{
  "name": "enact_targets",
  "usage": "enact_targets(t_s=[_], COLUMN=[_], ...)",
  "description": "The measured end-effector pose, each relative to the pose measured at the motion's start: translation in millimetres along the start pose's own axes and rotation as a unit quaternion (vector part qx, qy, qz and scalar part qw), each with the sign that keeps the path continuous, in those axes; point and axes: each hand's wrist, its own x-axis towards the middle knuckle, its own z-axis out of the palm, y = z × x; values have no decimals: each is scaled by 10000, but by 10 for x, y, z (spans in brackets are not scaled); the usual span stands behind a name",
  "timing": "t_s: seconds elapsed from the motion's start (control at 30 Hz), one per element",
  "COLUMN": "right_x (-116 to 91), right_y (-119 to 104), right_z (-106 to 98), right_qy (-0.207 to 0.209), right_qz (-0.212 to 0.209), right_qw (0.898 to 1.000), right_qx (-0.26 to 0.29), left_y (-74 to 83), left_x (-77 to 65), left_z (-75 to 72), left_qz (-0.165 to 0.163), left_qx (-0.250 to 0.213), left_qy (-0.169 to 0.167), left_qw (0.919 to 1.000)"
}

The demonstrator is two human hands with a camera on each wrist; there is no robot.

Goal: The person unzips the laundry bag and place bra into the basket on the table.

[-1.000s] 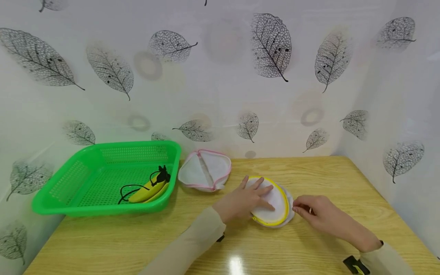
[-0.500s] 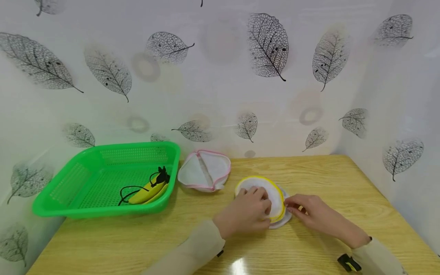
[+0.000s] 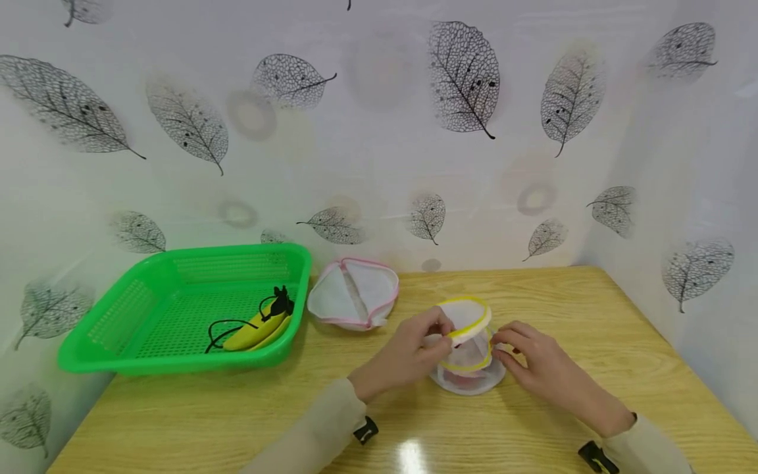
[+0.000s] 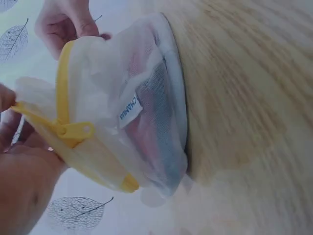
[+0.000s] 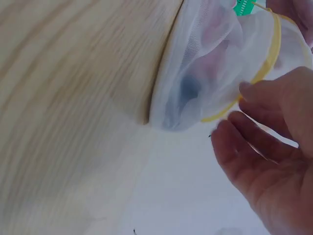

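Note:
A round white mesh laundry bag with a yellow zipper stands on the table, its top lid lifted and tilted. My left hand pinches the lid's yellow edge. On the bag's right side, my right hand holds the yellow rim between thumb and fingers. The left wrist view shows the yellow zipper pull and a white tag with blue lettering. Dark and reddish cloth-like contents show through the mesh; what they are cannot be made out.
A green plastic basket stands at the left, holding a yellow banana-shaped item with black cord. Beside it lies a white mesh bag with pink trim. Behind the wooden table hangs a leaf-printed curtain.
My left hand has gone from lying spread on the lid to pinching its edge and lifting it, so the bag stands open. My right hand has moved slightly left onto the rim.

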Motion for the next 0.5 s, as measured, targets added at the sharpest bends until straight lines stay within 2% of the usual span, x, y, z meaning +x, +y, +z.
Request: enact_targets(t_s=[0.07, 0.13, 0.2, 0.3, 0.4, 0.5], right_x=[38, 66, 81, 59, 24, 10], right_y=[-31, -63, -95, -131, -162, -178], right_z=[16, 32, 45, 54, 47, 19], right_qy=[285, 326, 133, -467, -999, -1290], right_qz=[-290, -524, -688, -627, -315, 123], right_qw=[9991, 9981, 9974, 9967, 9945, 9902], right_qx=[-82, 14, 188, 231, -39, -524], left_y=[-8, -4, -2, 0, -18, -21], left_x=[-6, -16, -24, -33, -65, -120], left_z=[-3, -6, -5, -8, -26, -74], left_qz=[-96, -218, -303, -424, -395, -189], left_qx=[-381, -673, -924, -1101, -960, -187], left_qy=[149, 422, 806, 1469, 1834, 1871], left_qw=[9991, 9966, 9920, 9821, 9775, 9820])
